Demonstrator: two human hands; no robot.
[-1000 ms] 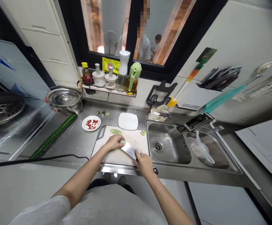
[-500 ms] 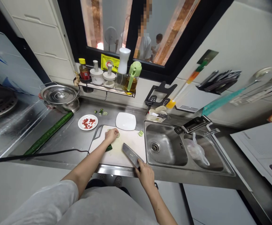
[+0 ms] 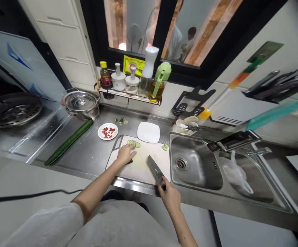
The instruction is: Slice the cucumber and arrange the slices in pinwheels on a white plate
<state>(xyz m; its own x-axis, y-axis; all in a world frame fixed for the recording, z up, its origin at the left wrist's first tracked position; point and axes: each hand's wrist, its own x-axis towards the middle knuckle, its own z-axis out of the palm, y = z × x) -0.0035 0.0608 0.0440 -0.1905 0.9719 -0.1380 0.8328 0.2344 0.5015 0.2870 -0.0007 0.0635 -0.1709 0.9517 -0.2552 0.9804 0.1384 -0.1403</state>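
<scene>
A white cutting board [image 3: 143,168] lies on the steel counter beside the sink. My left hand [image 3: 125,153] rests on the board's left part, fingers curled over a dark green cucumber piece [image 3: 130,161] that barely shows. Just beyond it lies a row of cucumber slices [image 3: 134,143]. My right hand [image 3: 171,196] is closed on the handle of a cleaver [image 3: 155,168], whose blade is lifted over the board's right part, apart from the cucumber. A few more cucumber bits [image 3: 165,146] sit at the board's far right corner.
A whole long cucumber [image 3: 69,141] lies left on the counter near a lidded steel pot [image 3: 80,103]. A small plate of red chilli pieces [image 3: 108,131] and a bare white square plate [image 3: 149,132] stand behind the board. A double sink [image 3: 197,168] holds a plastic bag [image 3: 235,171].
The cleaver has come off the cucumber and drawn back to the right. My left hand reached to the slices at the far side of the board, then returned onto the cucumber piece.
</scene>
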